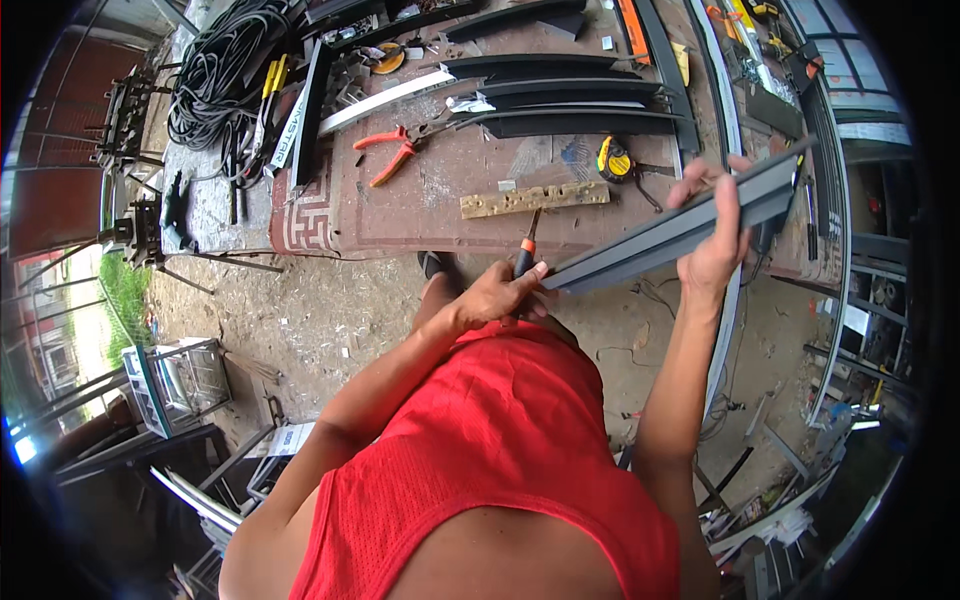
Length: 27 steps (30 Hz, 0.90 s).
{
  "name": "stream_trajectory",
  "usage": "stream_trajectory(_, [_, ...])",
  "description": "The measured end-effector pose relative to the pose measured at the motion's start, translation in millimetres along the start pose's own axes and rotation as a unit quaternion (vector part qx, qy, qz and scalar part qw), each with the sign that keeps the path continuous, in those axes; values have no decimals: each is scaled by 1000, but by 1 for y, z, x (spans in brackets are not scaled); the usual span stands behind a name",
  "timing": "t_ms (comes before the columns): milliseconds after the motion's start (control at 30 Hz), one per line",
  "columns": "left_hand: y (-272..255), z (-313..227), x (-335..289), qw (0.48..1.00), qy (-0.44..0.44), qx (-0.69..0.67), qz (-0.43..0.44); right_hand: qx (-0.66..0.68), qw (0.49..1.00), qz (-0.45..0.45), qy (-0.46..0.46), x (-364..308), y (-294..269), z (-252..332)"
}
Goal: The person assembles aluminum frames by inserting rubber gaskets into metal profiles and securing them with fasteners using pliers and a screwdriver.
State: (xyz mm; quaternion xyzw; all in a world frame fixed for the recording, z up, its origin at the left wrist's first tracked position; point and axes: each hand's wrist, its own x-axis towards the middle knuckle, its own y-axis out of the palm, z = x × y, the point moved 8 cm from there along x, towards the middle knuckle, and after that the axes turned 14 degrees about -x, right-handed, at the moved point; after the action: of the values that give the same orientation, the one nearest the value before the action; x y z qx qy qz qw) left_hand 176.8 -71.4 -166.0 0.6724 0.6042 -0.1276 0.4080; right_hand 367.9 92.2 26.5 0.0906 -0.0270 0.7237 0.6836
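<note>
Dark grey grooved profile (640,241) is up off the bench, slanted from 8 to 2 o'clock across the near bench edge. Clock centre = profile middle.

Right hand (712,250): wrapped on the upper half, thumb on the near face, fingers behind; grip looks loose. Left hand (495,292), 8 o'clock: curled round an orange-and-black screwdriver (525,257), thumb tip at the profile's low end. Can't tell if it also pinches that end.

Step, my read: handling or turning the profile, screwdriver parked in the palm. Next move probably calls for a firmer right grip and a free left fingertip at the low end. Watch the screwdriver shaft: it points at the pitted wooden strip (535,200), 9 o'clock; can't tell if it touches.

Further out: yellow-black tape measure (614,160) between 10 and 11; red-handled pliers (396,152) between 9 and 10; row of dark profiles (580,94) at 11; black cable coil (222,85) at 10.

Edges: cloth-covered bench (415,215) has its near edge running to 9. Top end at 2 overhangs bars and tools, so swing there is tight. Best room: bare floor (625,350) at 6–7, limited by red tank top (490,420) at 7–8.
</note>
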Motion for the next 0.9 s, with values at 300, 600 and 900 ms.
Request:
stream_trajectory(300, [-107,-7,-16,891,199,276,-301,-447,827,313,134,-91,68,-170])
stream_trajectory(600, [-91,-14,-14,844,256,361,-304,-465,767,401,182,-102,87,-204])
stream_trajectory(900, [-81,-18,-3,842,242,410,-253,-473,727,461,187,-84,82,-211])
